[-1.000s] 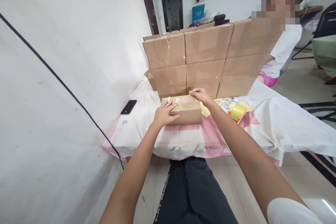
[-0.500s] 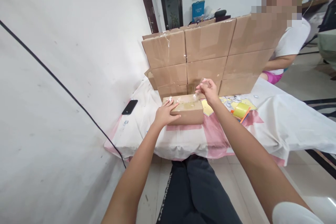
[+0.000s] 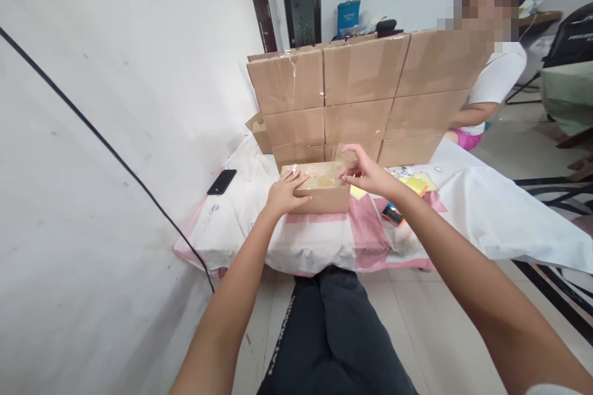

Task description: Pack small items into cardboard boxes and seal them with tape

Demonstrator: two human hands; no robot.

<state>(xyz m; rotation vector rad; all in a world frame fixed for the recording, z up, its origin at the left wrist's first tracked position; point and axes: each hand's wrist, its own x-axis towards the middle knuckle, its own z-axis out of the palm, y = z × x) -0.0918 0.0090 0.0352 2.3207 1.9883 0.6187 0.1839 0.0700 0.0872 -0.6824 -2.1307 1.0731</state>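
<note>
A small brown cardboard box [image 3: 319,200] lies on the table, with strips of clear tape [image 3: 322,180] across its top. My left hand [image 3: 285,192] rests on the box's left end, fingers spread over the top and thumb along the front face. At the right end, my right hand [image 3: 364,171] is curled, thumb and fingertips close together at a loose piece of clear packing tape [image 3: 341,154] that stands up from the box. Exactly where the fingers pinch it is hard to see. A tape dispenser [image 3: 399,213] with yellow tape and orange parts is partly hidden behind my right forearm.
Taped cardboard boxes [image 3: 356,74] are stacked like a wall behind the small box. A black phone [image 3: 222,182] lies at the left on the white and pink tablecloth [image 3: 319,253]. Another person [image 3: 498,80] sits beyond the stack at the right. A black cable [image 3: 106,142] runs along the wall.
My right hand has come down and closer to the box's right end, with the loose tape. My left hand stays on the box. The view has shifted slightly.
</note>
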